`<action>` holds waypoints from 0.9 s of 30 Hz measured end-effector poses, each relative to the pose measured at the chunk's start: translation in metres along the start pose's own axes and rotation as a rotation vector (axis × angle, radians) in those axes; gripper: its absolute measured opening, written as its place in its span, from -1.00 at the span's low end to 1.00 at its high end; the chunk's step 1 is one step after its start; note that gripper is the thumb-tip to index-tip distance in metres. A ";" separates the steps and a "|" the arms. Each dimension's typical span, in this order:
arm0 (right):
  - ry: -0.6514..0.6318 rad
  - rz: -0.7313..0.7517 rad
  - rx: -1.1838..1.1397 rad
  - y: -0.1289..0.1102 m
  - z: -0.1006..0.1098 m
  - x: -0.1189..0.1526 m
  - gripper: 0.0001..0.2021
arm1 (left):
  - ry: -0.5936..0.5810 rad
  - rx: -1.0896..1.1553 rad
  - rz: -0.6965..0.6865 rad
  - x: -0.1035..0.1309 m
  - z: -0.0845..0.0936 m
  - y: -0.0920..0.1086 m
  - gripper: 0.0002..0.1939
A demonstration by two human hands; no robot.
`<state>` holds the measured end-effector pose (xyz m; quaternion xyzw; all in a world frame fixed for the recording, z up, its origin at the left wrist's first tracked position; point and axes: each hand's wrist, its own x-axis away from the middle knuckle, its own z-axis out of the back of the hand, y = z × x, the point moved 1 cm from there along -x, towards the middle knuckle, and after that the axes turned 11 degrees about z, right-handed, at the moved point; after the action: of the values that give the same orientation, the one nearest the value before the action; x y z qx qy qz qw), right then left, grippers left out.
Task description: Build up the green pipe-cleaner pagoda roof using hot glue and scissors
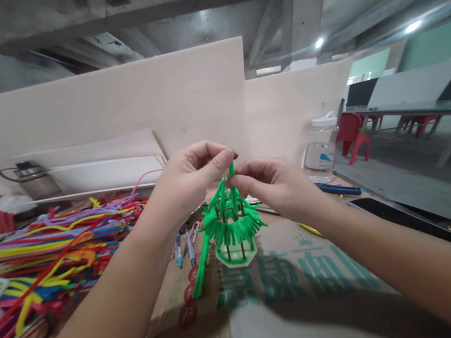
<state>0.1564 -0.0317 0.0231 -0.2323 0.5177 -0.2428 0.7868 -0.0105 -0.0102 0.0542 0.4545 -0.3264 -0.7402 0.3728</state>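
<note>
Person's L hand [201,166] pinches green stem [231,168] near top, R hand [271,185] pinches just below; best kept vert., w/ light pressure, above pavilion model [233,232].

Covered, cropped, too small.
Right hand [270,183] hides part of green strip [234,201]; right forearm [381,246] covers end of teal lettering [311,276]; pipe-cleaner heap [75,243] runs off left edge; bottle label [326,159] unreadable.

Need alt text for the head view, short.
A left hand and right hand pinch an upright green fuzzy strip above a small green-fringed pavilion model on printed cardboard. Multicoloured fuzzy strips are heaped at picture left; a clear lidded bottle stands at right, before a pale partition.
</note>
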 end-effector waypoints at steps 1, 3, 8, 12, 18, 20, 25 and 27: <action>0.005 0.004 0.007 0.000 0.001 0.001 -0.79 | -0.001 -0.015 -0.022 0.000 0.000 0.000 -0.70; 0.026 0.018 0.088 0.000 0.003 0.005 -0.78 | 0.003 -0.091 -0.069 -0.002 0.002 -0.001 -0.68; -0.074 0.102 0.518 0.001 0.007 0.016 -0.69 | 0.092 -0.443 -0.090 -0.012 0.012 -0.013 -0.67; -0.156 0.148 0.725 0.006 0.005 0.021 -0.70 | -0.023 -0.548 0.008 -0.021 0.016 -0.023 -0.68; -0.165 0.158 0.774 0.010 0.003 0.022 -0.72 | -0.027 -0.552 0.011 -0.020 0.010 -0.024 -0.71; -0.168 0.159 0.788 0.010 0.004 0.022 -0.72 | -0.005 -0.511 -0.008 -0.019 0.006 -0.023 -0.71; -0.181 0.123 0.838 0.010 0.006 0.020 -0.71 | 0.012 -0.479 -0.056 -0.017 -0.002 -0.022 -0.75; -0.190 0.098 0.842 0.010 0.006 0.020 -0.71 | 0.004 -0.473 -0.045 -0.017 -0.004 -0.023 -0.74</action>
<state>0.1705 -0.0360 0.0053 0.1125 0.3095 -0.3725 0.8677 -0.0075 0.0150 0.0412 0.3630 -0.1329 -0.8034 0.4529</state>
